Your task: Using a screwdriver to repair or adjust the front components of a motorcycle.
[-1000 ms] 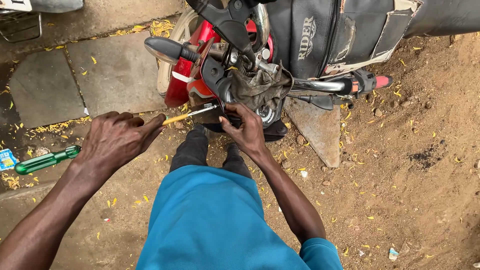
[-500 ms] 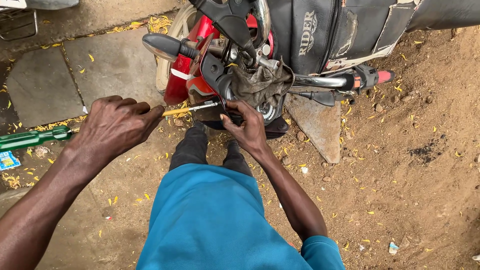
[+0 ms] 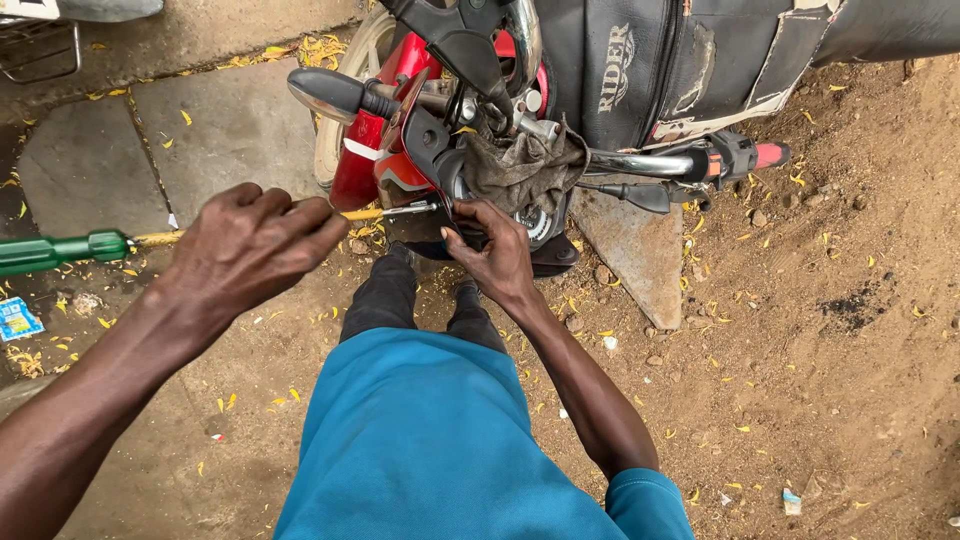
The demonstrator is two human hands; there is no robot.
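While a long green-handled screwdriver (image 3: 60, 250) lies apart at far left, the left hand (image 3: 250, 250) pinches a yellow-handled metal screwdriver (image 3: 385, 213) in a pressed-together grip. It lies level, tip pointing right into the red motorcycle's front (image 3: 375, 170). The right hand (image 3: 495, 255) pinches the fitting there; the work looks underway.

Two hands (image 3: 255, 245), two screwdrivers (image 3: 60, 250), one red motorcycle (image 3: 375, 170), one rag (image 3: 520, 165).
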